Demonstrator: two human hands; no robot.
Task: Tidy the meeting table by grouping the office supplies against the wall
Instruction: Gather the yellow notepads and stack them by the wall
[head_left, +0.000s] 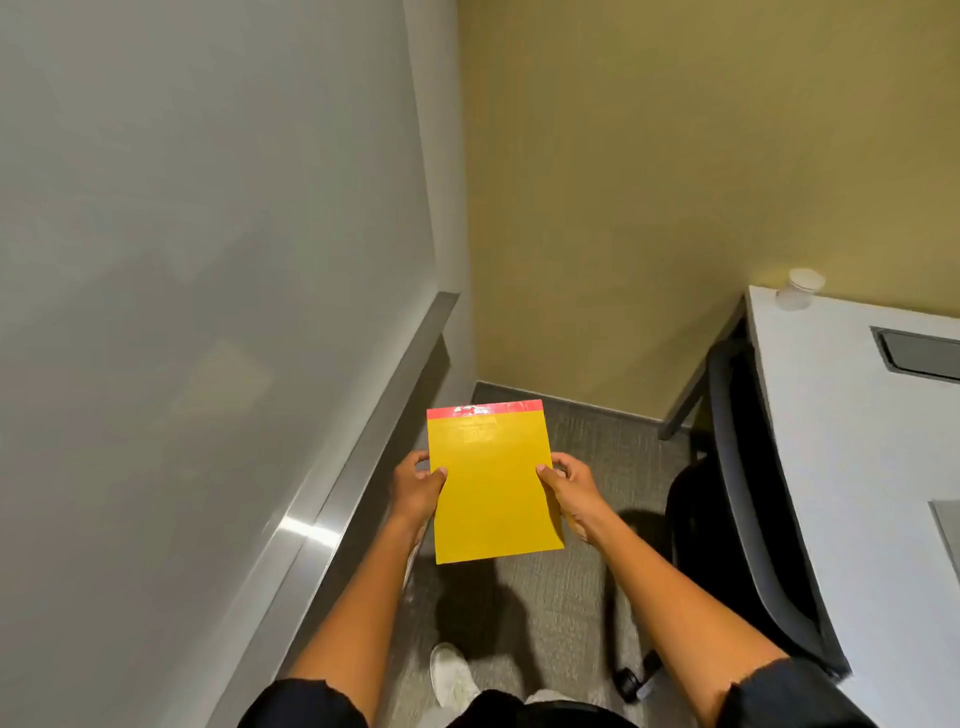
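A: Grip check. Left hand (415, 486): thumb on the top face of the yellow legal pad (493, 483), remaining fingers curled under its left edge, so clamped on the pad. Right hand (569, 491): same pinch on the right edge, thumb on top, fingers beneath.

B: Pad orientation?

A: Roughly flat, tilted slightly, red binding strip (484, 408) at the far end. It is held in the air over the grey carpet (561, 587), resting on nothing.

B: Position relative to the table?

A: Well apart. The white meeting table (841, 441) sits to the right, its far left corner near the yellow wall (701, 182). A white cup (797, 291) stands at that corner. A black office chair (737, 499) is tucked along the table's left edge, between pad and tabletop.

B: To the left?

A: A whiteboard (208, 234) with a metal tray (363, 457) along its bottom edge; the pad is just beside that tray.

B: Risks, as judged from here?

A: The pad must cross over the chair, so a low carry could catch the backrest. Setting it down at the far corner could knock the cup if the leading edge slides in fast. The grip is at the edges only, so the sheets may sag or fan.
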